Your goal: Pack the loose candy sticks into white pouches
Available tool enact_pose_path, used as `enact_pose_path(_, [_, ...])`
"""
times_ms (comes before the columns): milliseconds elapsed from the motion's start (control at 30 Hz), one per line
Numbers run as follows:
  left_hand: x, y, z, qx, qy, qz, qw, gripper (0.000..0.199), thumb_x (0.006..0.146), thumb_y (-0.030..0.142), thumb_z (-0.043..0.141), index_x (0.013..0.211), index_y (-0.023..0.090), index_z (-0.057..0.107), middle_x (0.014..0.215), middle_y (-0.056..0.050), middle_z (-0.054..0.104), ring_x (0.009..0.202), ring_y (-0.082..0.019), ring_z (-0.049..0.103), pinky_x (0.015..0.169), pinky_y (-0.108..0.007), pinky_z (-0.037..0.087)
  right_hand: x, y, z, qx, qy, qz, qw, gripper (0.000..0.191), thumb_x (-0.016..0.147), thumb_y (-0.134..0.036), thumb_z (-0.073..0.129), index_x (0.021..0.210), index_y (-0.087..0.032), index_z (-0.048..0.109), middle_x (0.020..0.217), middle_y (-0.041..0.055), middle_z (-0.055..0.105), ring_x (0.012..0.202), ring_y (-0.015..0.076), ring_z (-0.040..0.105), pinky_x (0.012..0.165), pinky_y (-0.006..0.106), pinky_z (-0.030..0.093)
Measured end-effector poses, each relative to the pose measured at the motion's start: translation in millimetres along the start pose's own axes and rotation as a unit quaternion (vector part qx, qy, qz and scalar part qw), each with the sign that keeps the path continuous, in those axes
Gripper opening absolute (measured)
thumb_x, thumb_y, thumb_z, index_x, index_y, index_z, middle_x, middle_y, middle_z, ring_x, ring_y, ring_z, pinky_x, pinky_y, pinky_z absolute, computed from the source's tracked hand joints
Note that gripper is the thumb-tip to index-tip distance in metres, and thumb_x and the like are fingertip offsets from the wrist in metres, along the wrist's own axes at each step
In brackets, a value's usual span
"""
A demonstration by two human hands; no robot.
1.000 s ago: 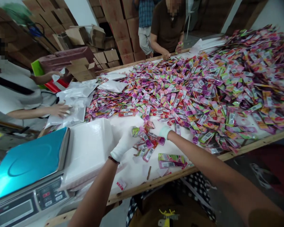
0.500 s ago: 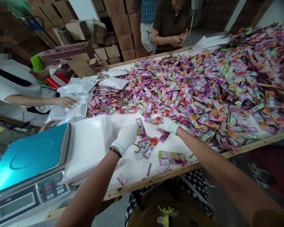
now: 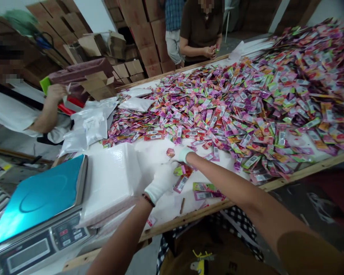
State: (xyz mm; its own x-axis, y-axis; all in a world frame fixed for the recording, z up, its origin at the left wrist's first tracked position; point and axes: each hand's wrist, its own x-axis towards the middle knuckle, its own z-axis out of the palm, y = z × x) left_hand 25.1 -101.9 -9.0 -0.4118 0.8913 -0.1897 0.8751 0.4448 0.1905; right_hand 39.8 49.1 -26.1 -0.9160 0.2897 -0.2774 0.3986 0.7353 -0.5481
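Observation:
My right hand (image 3: 181, 153), in a white glove, is closed on a small reddish piece of candy (image 3: 170, 153) that shows past its fingertips. Close below it is my left hand (image 3: 162, 180), gloved too, with its fingers drawn together. Whatever those fingers hold is hidden and blurred. Beside the left fingertips lie a green-and-pink packet (image 3: 180, 170) and a barcoded red-and-purple packet (image 3: 181, 183). Nearer the table edge are a green packet (image 3: 203, 186) and a loose brown stick (image 3: 182, 205).
A large heap of candy packets (image 3: 218, 103) covers the table's far and right side. To the left stand a stack of white sheets (image 3: 109, 172) and a scale with a blue plate (image 3: 46, 198). White bags (image 3: 94, 126) lie beyond, by a co-worker (image 3: 25, 110). Another person (image 3: 200, 34) stands across the table.
My right hand has moved left with the reddish candy. My left hand has shifted right and down, so the two hands are now close together. The left co-worker's hand has lifted off the white bags.

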Motion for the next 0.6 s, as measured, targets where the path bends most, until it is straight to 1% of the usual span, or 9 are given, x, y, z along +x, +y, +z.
enact_pose_path(67, [4.2, 4.1, 11.7, 0.010, -0.011, -0.008, 1.000, 0.025, 0.086, 0.029, 0.056, 0.106, 0.020, 0.069, 0.110, -0.011, 0.070, 0.098, -0.025, 0.066, 0.090, -0.035, 0.049, 4.3, -6.6, 5.2, -0.019, -0.011, -0.011, 1.000, 0.040, 0.066, -0.030, 0.074, 0.101, -0.010, 0.070, 0.098, 0.0174, 0.074, 0.085, 0.0239, 0.068, 0.075, 0.029, 0.051])
enact_pose_path(133, [3.9, 2.1, 13.1, 0.013, -0.002, -0.022, 1.000, 0.024, 0.087, 0.032, 0.055, 0.101, 0.019, 0.070, 0.108, -0.012, 0.070, 0.096, -0.026, 0.067, 0.089, -0.036, 0.049, 4.6, -5.2, 5.0, -0.034, -0.022, -0.023, 0.999, 0.037, 0.065, -0.025, 0.073, 0.098, -0.011, 0.071, 0.096, 0.0164, 0.074, 0.083, 0.0239, 0.068, 0.073, 0.028, 0.051])
enact_pose_path(233, [-7.0, -10.5, 0.3, -0.024, 0.058, -0.060, 0.996, 0.025, 0.087, 0.035, 0.056, 0.103, 0.019, 0.067, 0.108, -0.011, 0.070, 0.094, -0.024, 0.067, 0.087, -0.033, 0.049, -3.9, 8.6, -7.6, -0.044, -0.018, -0.047, 0.998, 0.029, 0.072, -0.021, 0.066, 0.100, -0.014, 0.069, 0.100, 0.0103, 0.073, 0.084, 0.0205, 0.066, 0.074, 0.025, 0.048])
enact_pose_path(300, [-18.7, -21.7, -9.2, -0.075, 0.087, -0.109, 0.987, 0.024, 0.087, 0.035, 0.057, 0.102, 0.018, 0.064, 0.100, -0.010, 0.071, 0.088, -0.021, 0.067, 0.082, -0.030, 0.050, -17.4, 21.9, -20.0, -0.047, 0.018, -0.064, 0.997, 0.028, 0.079, -0.021, 0.060, 0.105, -0.014, 0.067, 0.105, 0.0086, 0.071, 0.090, 0.0194, 0.063, 0.078, 0.025, 0.046])
enact_pose_path(367, [-29.0, -30.9, -12.7, -0.141, 0.090, -0.163, 0.972, 0.023, 0.087, 0.035, 0.055, 0.100, 0.018, 0.063, 0.088, -0.006, 0.071, 0.076, -0.019, 0.067, 0.072, -0.027, 0.050, -36.8, 34.5, -29.1, -0.045, 0.051, -0.108, 0.992, 0.028, 0.083, -0.021, 0.055, 0.108, -0.014, 0.065, 0.104, 0.0078, 0.069, 0.091, 0.0190, 0.061, 0.081, 0.026, 0.044])
enact_pose_path(400, [-32.1, -33.8, -11.5, -0.175, 0.088, -0.186, 0.963, 0.022, 0.087, 0.036, 0.054, 0.098, 0.019, 0.063, 0.084, -0.004, 0.071, 0.070, -0.017, 0.066, 0.066, -0.026, 0.049, -47.9, 39.3, -30.8, -0.042, 0.049, -0.144, 0.987, 0.028, 0.084, -0.020, 0.052, 0.108, -0.014, 0.065, 0.101, 0.0066, 0.069, 0.089, 0.0183, 0.060, 0.080, 0.026, 0.044])
enact_pose_path(467, [-32.1, -35.2, -4.1, -0.223, 0.083, -0.208, 0.949, 0.023, 0.085, 0.037, 0.055, 0.099, 0.020, 0.062, 0.081, -0.001, 0.071, 0.065, -0.016, 0.065, 0.062, -0.025, 0.049, -69.5, 44.4, -26.8, -0.049, 0.008, -0.234, 0.971, 0.030, 0.084, -0.017, 0.049, 0.110, -0.017, 0.065, 0.097, 0.0038, 0.069, 0.085, 0.0169, 0.060, 0.079, 0.026, 0.043])
enact_pose_path(500, [-28.9, -33.9, 1.3, -0.226, 0.075, -0.204, 0.950, 0.025, 0.083, 0.038, 0.058, 0.100, 0.020, 0.062, 0.084, -0.001, 0.071, 0.067, -0.016, 0.066, 0.063, -0.024, 0.049, -78.7, 44.4, -21.3, -0.068, -0.017, -0.269, 0.960, 0.032, 0.084, -0.016, 0.050, 0.111, -0.018, 0.065, 0.097, 0.0035, 0.069, 0.085, 0.0171, 0.060, 0.079, 0.027, 0.043])
enact_pose_path(600, [-10.2, -26.0, 17.8, -0.178, 0.031, -0.164, 0.970, 0.037, 0.075, 0.037, 0.067, 0.106, 0.018, 0.063, 0.095, -0.006, 0.073, 0.083, -0.021, 0.069, 0.072, -0.026, 0.050, -94.3, 37.3, 1.4, -0.182, -0.065, -0.295, 0.936, 0.032, 0.079, -0.016, 0.057, 0.109, -0.019, 0.066, 0.093, 0.0073, 0.070, 0.086, 0.0221, 0.061, 0.080, 0.033, 0.042])
